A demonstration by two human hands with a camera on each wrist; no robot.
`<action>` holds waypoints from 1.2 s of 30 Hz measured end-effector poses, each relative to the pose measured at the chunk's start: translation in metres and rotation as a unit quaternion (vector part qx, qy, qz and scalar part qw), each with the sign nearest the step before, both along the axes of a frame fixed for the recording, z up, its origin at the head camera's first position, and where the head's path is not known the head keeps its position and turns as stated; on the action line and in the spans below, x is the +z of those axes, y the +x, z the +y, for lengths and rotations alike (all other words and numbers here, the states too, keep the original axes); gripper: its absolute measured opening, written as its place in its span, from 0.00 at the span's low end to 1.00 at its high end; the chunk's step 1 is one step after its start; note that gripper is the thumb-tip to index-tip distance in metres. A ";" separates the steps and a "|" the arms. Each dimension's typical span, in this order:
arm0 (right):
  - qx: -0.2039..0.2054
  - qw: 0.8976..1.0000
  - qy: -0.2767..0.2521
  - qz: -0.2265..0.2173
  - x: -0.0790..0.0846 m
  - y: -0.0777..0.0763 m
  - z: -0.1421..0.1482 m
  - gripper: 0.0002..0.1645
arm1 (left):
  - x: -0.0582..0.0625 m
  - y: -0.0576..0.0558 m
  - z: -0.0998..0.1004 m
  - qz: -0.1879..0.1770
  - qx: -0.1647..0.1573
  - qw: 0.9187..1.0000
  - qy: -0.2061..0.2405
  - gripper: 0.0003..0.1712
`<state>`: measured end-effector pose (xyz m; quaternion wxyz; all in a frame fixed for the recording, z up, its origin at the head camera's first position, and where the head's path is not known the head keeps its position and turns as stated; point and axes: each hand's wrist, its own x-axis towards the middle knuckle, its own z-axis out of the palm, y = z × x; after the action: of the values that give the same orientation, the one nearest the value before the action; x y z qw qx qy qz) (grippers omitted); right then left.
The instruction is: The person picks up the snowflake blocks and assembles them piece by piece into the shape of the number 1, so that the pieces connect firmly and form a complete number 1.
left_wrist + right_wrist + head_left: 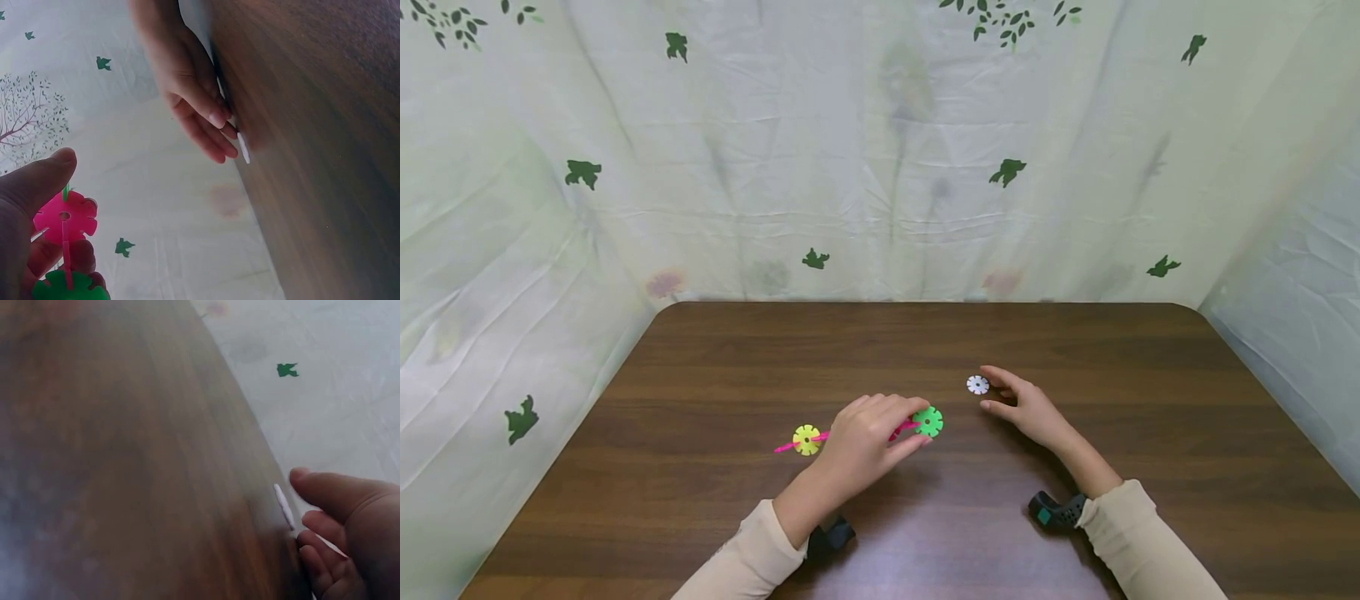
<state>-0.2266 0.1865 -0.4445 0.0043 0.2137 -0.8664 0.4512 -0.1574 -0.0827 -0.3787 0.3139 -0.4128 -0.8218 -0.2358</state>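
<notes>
A chain of slotted plastic discs is in my left hand, whose fingers and thumb hold it near the table's middle. A green disc shows at the chain's right end and a yellow disc toward its left, with pink discs seen edge-on between and beyond them. In the left wrist view a pink disc lies by the thumb, above a green disc. My right hand reaches to a single white disc, thumb and fingers spread beside it. Whether they touch it I cannot tell.
The brown wooden table spreads around both hands. Behind it and along the sides hangs a pale curtain printed with green birds and leaves. A black wrist device sits under the right wrist, another under the left.
</notes>
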 end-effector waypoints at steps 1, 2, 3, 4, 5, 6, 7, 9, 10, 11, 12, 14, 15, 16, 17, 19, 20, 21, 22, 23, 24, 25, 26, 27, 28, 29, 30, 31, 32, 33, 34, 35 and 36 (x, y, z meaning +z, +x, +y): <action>0.003 1.000 0.016 0.007 -0.001 -0.001 0.000 0.33 | 0.000 0.000 0.000 -0.004 0.001 1.000 -0.001 0.21; 0.007 1.000 0.027 0.014 -0.002 -0.002 0.000 0.33 | 0.000 0.001 0.000 -0.008 0.003 1.000 -0.002 0.21; 0.011 0.999 0.036 0.021 -0.002 -0.002 0.000 0.32 | 0.000 0.001 0.000 -0.012 0.004 1.000 -0.003 0.21; 0.015 0.998 0.045 0.028 -0.003 -0.003 0.000 0.31 | 0.000 0.001 0.000 -0.016 0.004 1.000 -0.004 0.20; 0.018 0.998 0.051 0.034 -0.003 -0.003 0.000 0.30 | 0.000 0.001 0.000 -0.017 0.004 1.000 -0.004 0.20; 0.020 0.998 0.053 0.039 -0.003 -0.004 0.000 0.29 | 0.000 0.001 0.000 -0.018 0.005 1.000 -0.005 0.20; 0.020 0.997 0.057 0.044 -0.003 -0.004 0.000 0.28 | 0.000 0.001 0.000 -0.018 0.005 1.000 -0.005 0.21; 0.017 0.997 0.061 0.052 -0.003 -0.003 0.000 0.25 | 0.000 0.001 0.000 -0.012 0.004 1.000 -0.004 0.21; 0.015 0.996 0.065 0.055 -0.003 -0.003 0.000 0.24 | 0.000 0.000 0.000 -0.012 0.004 1.000 -0.003 0.21; 0.011 0.996 0.069 0.057 -0.002 -0.002 0.000 0.23 | 0.000 0.000 0.000 -0.010 0.004 1.000 -0.003 0.21; 0.008 0.996 0.074 0.056 -0.001 -0.002 0.000 0.22 | 0.000 0.000 0.000 -0.010 0.004 1.000 -0.003 0.21; 0.004 0.995 0.081 0.050 0.000 0.000 0.000 0.20 | 0.000 0.000 -0.001 -0.010 0.005 1.000 -0.004 0.21; 0.003 0.995 0.085 0.046 0.001 0.000 0.000 0.19 | -0.001 0.000 -0.001 -0.012 0.005 1.000 -0.004 0.20; 0.003 0.995 0.088 0.043 0.002 0.001 0.000 0.18 | -0.001 0.000 -0.001 -0.012 0.006 1.000 -0.004 0.20; 0.003 0.995 0.089 0.039 0.003 0.001 0.000 0.17 | -0.001 0.000 -0.001 -0.011 0.005 1.000 -0.004 0.20; 0.006 0.996 0.084 0.031 0.004 0.002 0.000 0.15 | -0.001 0.000 -0.001 -0.006 0.005 1.000 -0.005 0.21; 0.009 0.996 0.081 0.028 0.005 0.003 0.000 0.15 | -0.001 -0.001 -0.001 -0.004 0.004 1.000 -0.005 0.21; 0.015 0.997 0.077 0.024 0.006 0.003 0.000 0.14 | -0.002 -0.001 -0.001 -0.001 0.004 1.000 -0.005 0.21; 0.021 0.997 0.073 0.019 0.007 0.004 0.000 0.14 | -0.002 -0.001 -0.001 0.001 0.003 1.000 -0.004 0.21; 0.028 0.997 0.065 0.013 0.007 0.005 0.001 0.14 | -0.002 -0.001 -0.001 0.003 0.002 1.000 -0.004 0.21; 0.035 0.998 0.056 0.004 0.008 0.005 0.001 0.14 | -0.002 -0.001 -0.001 0.004 0.002 1.000 -0.005 0.21; 0.044 0.998 0.041 -0.009 0.010 0.006 0.001 0.15 | -0.002 -0.002 -0.001 0.006 0.002 1.000 -0.005 0.21; 0.056 0.998 0.025 -0.018 0.011 0.007 0.000 0.15 | -0.002 -0.002 -0.001 0.006 0.002 1.000 -0.005 0.21; 0.064 0.997 0.009 -0.030 0.013 0.007 0.000 0.16 | -0.002 -0.002 -0.001 0.008 0.002 1.000 -0.006 0.21; 0.070 0.997 -0.009 -0.042 0.015 0.008 -0.001 0.17 | -0.002 -0.002 0.000 0.008 0.001 1.000 -0.006 0.21; 0.074 0.995 -0.028 -0.054 0.017 0.009 -0.002 0.17 | -0.002 -0.002 0.000 0.008 0.001 1.000 -0.006 0.21; 0.076 0.994 -0.046 -0.067 0.020 0.010 -0.004 0.17 | -0.001 -0.002 0.000 0.010 0.001 1.000 -0.007 0.21; 0.078 0.992 -0.062 -0.076 0.023 0.011 -0.005 0.16 | -0.001 -0.002 0.000 0.010 0.001 1.000 -0.007 0.21; 0.077 0.991 -0.072 -0.079 0.026 0.012 -0.007 0.15 | -0.001 -0.002 0.000 0.010 0.001 1.000 -0.007 0.21; 0.072 0.991 -0.080 -0.084 0.030 0.013 -0.009 0.15 | -0.001 -0.002 0.000 0.010 0.001 1.000 -0.007 0.21; 0.070 0.990 -0.088 -0.087 0.033 0.015 -0.010 0.14 | -0.001 -0.002 0.000 0.010 0.001 1.000 -0.006 0.21; 0.069 0.989 -0.095 -0.088 0.037 0.016 -0.012 0.13 | -0.001 -0.002 0.000 0.010 0.001 1.000 -0.006 0.22; 0.071 0.988 -0.102 -0.088 0.040 0.018 -0.013 0.12 | -0.001 -0.002 0.000 0.010 0.001 1.000 -0.005 0.22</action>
<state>-0.2084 0.1734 -0.4043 -0.0817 0.2325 -0.7955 0.5536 -0.1597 -0.0831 -0.3794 0.3201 -0.4157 -0.8204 -0.2273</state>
